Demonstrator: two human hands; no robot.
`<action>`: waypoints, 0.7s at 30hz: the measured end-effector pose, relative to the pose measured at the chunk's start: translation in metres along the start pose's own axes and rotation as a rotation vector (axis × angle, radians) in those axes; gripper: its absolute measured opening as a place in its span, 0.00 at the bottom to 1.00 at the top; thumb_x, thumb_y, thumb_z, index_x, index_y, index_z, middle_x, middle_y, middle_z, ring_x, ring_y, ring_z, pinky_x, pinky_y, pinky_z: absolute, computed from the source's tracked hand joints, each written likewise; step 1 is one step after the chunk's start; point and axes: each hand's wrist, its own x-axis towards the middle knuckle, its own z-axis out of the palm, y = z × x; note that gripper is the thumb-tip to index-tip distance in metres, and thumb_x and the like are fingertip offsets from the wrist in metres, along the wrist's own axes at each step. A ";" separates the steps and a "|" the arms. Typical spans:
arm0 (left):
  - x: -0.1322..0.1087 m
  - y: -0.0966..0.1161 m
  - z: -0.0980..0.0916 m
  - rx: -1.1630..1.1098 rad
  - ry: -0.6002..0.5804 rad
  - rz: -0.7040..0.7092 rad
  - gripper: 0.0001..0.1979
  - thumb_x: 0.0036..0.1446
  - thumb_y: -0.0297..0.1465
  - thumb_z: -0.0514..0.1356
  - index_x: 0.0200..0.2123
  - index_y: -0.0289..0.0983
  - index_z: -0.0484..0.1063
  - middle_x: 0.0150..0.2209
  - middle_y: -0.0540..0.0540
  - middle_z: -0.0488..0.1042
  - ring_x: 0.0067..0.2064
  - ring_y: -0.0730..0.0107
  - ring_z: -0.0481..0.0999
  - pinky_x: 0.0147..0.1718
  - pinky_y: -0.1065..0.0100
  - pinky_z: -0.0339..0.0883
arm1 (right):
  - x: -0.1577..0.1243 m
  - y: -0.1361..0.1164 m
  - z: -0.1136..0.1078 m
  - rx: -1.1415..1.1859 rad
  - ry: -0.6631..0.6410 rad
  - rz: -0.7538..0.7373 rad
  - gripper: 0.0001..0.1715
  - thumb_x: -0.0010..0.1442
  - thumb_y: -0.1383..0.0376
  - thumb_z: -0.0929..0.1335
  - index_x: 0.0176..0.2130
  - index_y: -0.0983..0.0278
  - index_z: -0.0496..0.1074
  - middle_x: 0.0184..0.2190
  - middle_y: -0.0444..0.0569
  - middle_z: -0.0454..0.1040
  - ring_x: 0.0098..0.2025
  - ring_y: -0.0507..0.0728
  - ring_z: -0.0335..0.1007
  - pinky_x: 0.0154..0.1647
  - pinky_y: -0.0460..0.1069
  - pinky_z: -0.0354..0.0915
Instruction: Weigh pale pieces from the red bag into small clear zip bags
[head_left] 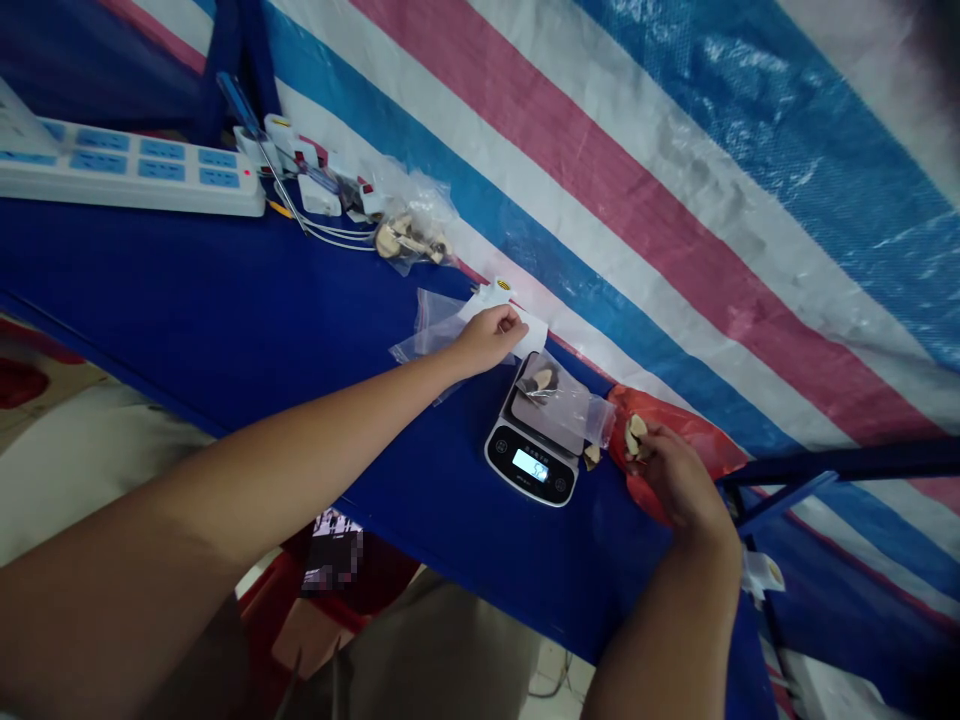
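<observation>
My left hand (491, 338) is closed, its fingers curled over a white paper (531, 332) and the clear plastic bags (435, 322); whether it pinches anything is hidden. My right hand (673, 468) holds pale dried slices (635, 436) over a red plastic bag (694, 437). Between the hands stands a digital scale (531, 462) with a lit display. On its plate lies an open clear bag (570, 402) with a dark-edged slice inside. One loose slice (592, 457) rests on the blue table beside the scale's right edge.
A long power strip (187, 178) lies at the table's back left, with a screwdriver (251, 110), white plugs and cables beside it. A filled clear bag of slices (409, 238) sits near the striped tarp wall (600, 170). Below the table edge, a phone (332, 550) rests on a red stool.
</observation>
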 end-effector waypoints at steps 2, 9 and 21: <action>-0.002 0.001 0.001 0.009 -0.018 0.022 0.09 0.58 0.35 0.60 0.29 0.38 0.65 0.27 0.52 0.63 0.30 0.72 0.63 0.34 0.65 0.58 | -0.003 0.000 -0.002 -0.032 -0.017 -0.016 0.18 0.45 0.59 0.80 0.36 0.60 0.76 0.28 0.42 0.74 0.28 0.51 0.69 0.28 0.44 0.68; -0.011 0.007 0.005 0.044 -0.092 0.074 0.11 0.57 0.37 0.60 0.28 0.38 0.65 0.28 0.51 0.67 0.30 0.73 0.64 0.33 0.65 0.58 | -0.008 -0.004 -0.003 -0.102 0.013 -0.086 0.25 0.41 0.54 0.83 0.37 0.60 0.81 0.30 0.44 0.79 0.30 0.52 0.74 0.31 0.43 0.72; -0.021 0.011 0.009 0.143 -0.270 0.139 0.11 0.56 0.37 0.61 0.27 0.38 0.64 0.27 0.50 0.69 0.30 0.73 0.67 0.32 0.65 0.59 | 0.000 0.001 0.033 -0.024 0.043 -0.149 0.24 0.39 0.56 0.84 0.29 0.63 0.74 0.24 0.43 0.77 0.25 0.51 0.74 0.29 0.43 0.73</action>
